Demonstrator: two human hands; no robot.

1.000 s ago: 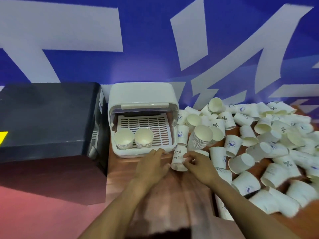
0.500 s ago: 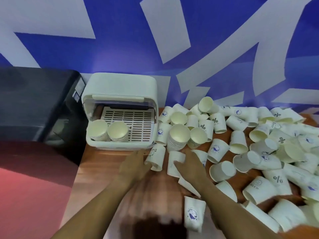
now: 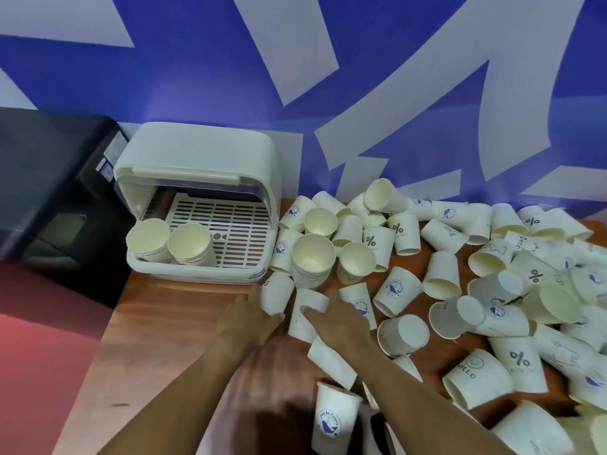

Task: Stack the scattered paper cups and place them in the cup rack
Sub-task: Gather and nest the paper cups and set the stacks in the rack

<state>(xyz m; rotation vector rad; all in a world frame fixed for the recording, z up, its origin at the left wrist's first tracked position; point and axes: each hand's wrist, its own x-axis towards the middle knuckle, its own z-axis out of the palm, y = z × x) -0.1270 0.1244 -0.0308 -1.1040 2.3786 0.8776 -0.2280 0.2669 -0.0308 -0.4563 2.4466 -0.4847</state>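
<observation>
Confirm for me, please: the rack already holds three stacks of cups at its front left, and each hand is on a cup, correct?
Not quite: the head view shows two stacks at the front left of the rack, not three. The left hand and right hand are each on a cup.

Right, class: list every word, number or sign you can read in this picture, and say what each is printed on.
"%": paper cup, and several others in the pile.
"HELLO": fallen cup at lower right.
"Dear": cup lying at the right.
"Fell Be Funny", uncertain, round a blue whale logo: upright cup near the right forearm.
Small line under each "%": too blurred.
Sticker on the black box: too small.
</observation>
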